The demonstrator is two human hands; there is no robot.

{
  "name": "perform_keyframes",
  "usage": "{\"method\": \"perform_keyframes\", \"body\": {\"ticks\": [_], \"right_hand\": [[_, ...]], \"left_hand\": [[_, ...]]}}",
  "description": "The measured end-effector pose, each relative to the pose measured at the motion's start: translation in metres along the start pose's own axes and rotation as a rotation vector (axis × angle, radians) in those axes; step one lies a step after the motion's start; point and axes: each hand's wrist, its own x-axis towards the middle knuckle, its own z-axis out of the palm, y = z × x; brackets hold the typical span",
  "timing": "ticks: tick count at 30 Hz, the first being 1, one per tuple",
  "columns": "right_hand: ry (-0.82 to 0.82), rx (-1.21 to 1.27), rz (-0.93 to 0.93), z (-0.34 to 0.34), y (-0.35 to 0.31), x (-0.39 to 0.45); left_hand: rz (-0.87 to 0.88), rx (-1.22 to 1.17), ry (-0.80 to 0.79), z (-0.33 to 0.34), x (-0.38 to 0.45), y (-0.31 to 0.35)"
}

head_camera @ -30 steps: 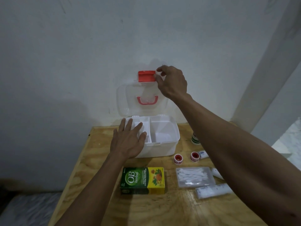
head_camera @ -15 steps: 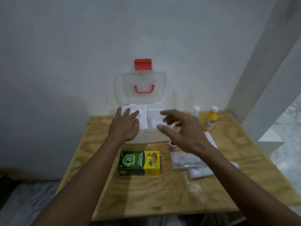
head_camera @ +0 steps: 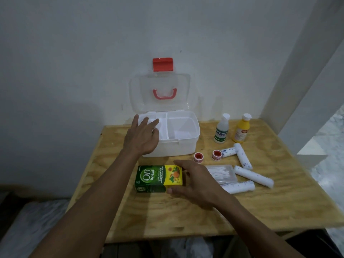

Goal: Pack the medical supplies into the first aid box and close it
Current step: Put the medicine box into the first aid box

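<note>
— At the centre of the frame, what has changed?
— Since a second ago the right hand (head_camera: 195, 183) has left the red latch (head_camera: 163, 64) at the top of the clear plastic lid (head_camera: 160, 94), which now stands open against the grey wall, and dropped to the lower middle. Its spread fingers and thumb bracket the yellow end of the green-and-yellow cardboard medicine carton (head_camera: 158, 178) lying flat on the plywood bench (head_camera: 186, 216); not yet closed on it.
— So packing starts now?
— Likely. The white plastic first aid box (head_camera: 178, 146), just above the carton, looks empty in both compartments.
— And the left hand (head_camera: 142, 136)?
— Flat and open on the box's left rim as before, holding nothing, steadying it. It covers the left compartment, so the carton probably goes right.
— Anything else?
— Right of centre: a yellow bottle (head_camera: 241, 130), a clear bottle with green-banded label (head_camera: 221, 131), four white bandage rolls (head_camera: 253, 175), a clear cotton-swab case (head_camera: 222, 174) touching the right hand, and two small red-cored tape rolls (head_camera: 198, 157) just below the box. Nothing blocks the lift.
</note>
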Motion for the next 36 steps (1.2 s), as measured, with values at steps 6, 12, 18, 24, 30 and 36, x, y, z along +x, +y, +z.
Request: {"method": "perform_keyframes", "body": {"ticks": [6,12,18,24,30,36], "right_hand": [[-0.013,0.020,-0.003,0.000,-0.001,0.003],[0.022,0.087,-0.041,0.000,-0.003,0.002],[0.095,0.198,-0.074,-0.028,-0.010,-0.010],[0.225,0.258,-0.055,-0.094,-0.007,-0.020],[0.305,0.107,-0.046,-0.148,0.004,0.018],[0.258,-0.069,-0.013,-0.165,0.014,0.065]], "left_hand": [[0.006,0.001,0.004,-0.002,-0.001,0.002],[0.002,-0.004,0.003,-0.001,-0.002,0.003],[-0.001,-0.012,-0.001,-0.001,-0.002,-0.001],[-0.003,0.002,0.002,0.000,-0.001,-0.003],[0.009,0.020,0.005,0.001,-0.003,-0.001],[0.012,0.009,0.013,0.000,-0.002,0.001]]}}
